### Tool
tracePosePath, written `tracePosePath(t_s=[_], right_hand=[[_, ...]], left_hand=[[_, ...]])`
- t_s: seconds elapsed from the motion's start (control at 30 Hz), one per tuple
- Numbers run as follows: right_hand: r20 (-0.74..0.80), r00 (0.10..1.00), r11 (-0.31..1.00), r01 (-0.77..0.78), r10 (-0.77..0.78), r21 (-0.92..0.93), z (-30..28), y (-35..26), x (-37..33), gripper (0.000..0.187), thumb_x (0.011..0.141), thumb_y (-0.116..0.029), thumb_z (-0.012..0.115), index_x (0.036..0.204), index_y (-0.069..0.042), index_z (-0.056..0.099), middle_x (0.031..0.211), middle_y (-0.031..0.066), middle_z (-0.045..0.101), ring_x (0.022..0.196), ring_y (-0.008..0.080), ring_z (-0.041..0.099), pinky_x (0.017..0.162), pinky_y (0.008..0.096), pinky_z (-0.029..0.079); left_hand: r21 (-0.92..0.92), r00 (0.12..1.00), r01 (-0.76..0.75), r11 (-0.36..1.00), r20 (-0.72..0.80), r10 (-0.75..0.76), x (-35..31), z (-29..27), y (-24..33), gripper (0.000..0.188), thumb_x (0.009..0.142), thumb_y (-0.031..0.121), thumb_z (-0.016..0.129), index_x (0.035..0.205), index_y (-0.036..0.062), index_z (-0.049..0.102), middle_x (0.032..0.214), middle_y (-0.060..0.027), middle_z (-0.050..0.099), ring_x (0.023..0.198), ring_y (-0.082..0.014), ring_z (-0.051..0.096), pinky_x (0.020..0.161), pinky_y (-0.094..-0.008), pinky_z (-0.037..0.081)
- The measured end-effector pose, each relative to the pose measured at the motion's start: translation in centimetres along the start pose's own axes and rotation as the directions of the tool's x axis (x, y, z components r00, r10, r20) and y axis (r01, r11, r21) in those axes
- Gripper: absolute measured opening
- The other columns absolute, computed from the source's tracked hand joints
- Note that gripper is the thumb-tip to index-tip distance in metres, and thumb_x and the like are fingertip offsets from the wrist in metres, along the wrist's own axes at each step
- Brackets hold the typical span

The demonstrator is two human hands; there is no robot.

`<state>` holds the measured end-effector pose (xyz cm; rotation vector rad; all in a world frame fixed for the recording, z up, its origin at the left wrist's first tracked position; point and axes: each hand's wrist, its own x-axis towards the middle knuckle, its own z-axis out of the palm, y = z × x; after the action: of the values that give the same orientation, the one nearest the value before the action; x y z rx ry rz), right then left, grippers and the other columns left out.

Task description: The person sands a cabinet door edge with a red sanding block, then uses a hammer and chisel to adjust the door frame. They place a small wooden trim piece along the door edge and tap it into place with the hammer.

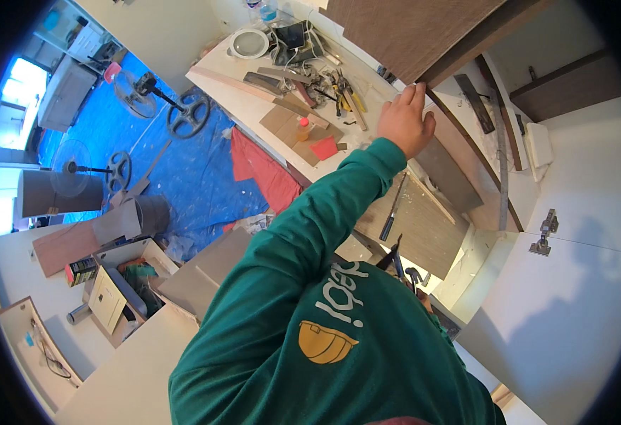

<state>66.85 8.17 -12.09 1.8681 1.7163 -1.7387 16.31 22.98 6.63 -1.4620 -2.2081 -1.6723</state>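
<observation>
My left arm, in a green sleeve, reaches up and across to the right. My left hand (pixel 406 120) rests its fingertips at the lower corner of a dark brown wood panel (pixel 424 39), with the thumb held apart. A curved brown wood strip (pixel 470 142) runs just right of the hand. Below the wrist, a tool with a black handle (pixel 386 228) lies on a brown board (pixel 424 234). Only a sliver of my right hand (pixel 424 302) shows past my shirt, beside a dark tool with a blue part (pixel 398 265); its fingers are hidden.
Pliers (pixel 340 92), wood offcuts, a small red-capped bottle (pixel 303 127) and a round white fitting (pixel 249 44) crowd the worktop. Blue sheeting (pixel 204 177) covers the floor at left, with fans standing on it. A white door (pixel 565 297) with hinges stands at right; open drawers (pixel 41 354) are lower left.
</observation>
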Motion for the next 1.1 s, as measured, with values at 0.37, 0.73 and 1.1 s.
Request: tracePosePath(t_s=[0.37,0.73,1.1], right_hand=[[-0.023,0.999,0.975,-0.027,0.023,-0.219,1.4,-3.7,1.5,0.049,0.090,-0.014,0.065,0.137,-0.004,0.058,0.101,0.0092,0.072,0.088,0.0162,0.066,0.082,0.0355,0.053],[-0.130,0.992,0.998,0.008,-0.001,0.055,7.0,-6.9,3.7,0.046,0.094,-0.006,0.060,0.138,0.002,0.054,0.113,0.0052,0.066,0.100,0.0126,0.059,0.091,0.0308,0.047],[-0.226,0.974,0.990,-0.024,-0.008,-0.139,13.5,-11.2,9.0,0.020,0.096,-0.014,0.062,0.111,0.000,0.064,0.085,-0.0002,0.062,0.077,0.0099,0.056,0.072,0.0280,0.047]], left_hand=[[0.096,0.762,0.080,0.992,0.635,-0.123,-13.1,-2.8,-10.3,0.027,0.094,0.029,0.057,0.087,0.0048,0.068,0.081,-0.0214,0.064,0.081,-0.0404,0.063,0.073,-0.0532,0.049],[0.131,0.113,-0.060,0.990,0.986,-0.124,-31.4,-9.0,-16.0,0.026,0.076,0.027,0.070,0.095,0.0109,0.073,0.104,-0.0114,0.068,0.101,-0.0369,0.065,0.087,-0.0448,0.053],[0.096,-0.190,0.391,0.915,0.982,-0.022,-32.0,-10.9,-28.0,0.033,0.086,0.036,0.065,0.096,0.0057,0.073,0.095,-0.0174,0.071,0.096,-0.0376,0.066,0.087,-0.0483,0.052]])
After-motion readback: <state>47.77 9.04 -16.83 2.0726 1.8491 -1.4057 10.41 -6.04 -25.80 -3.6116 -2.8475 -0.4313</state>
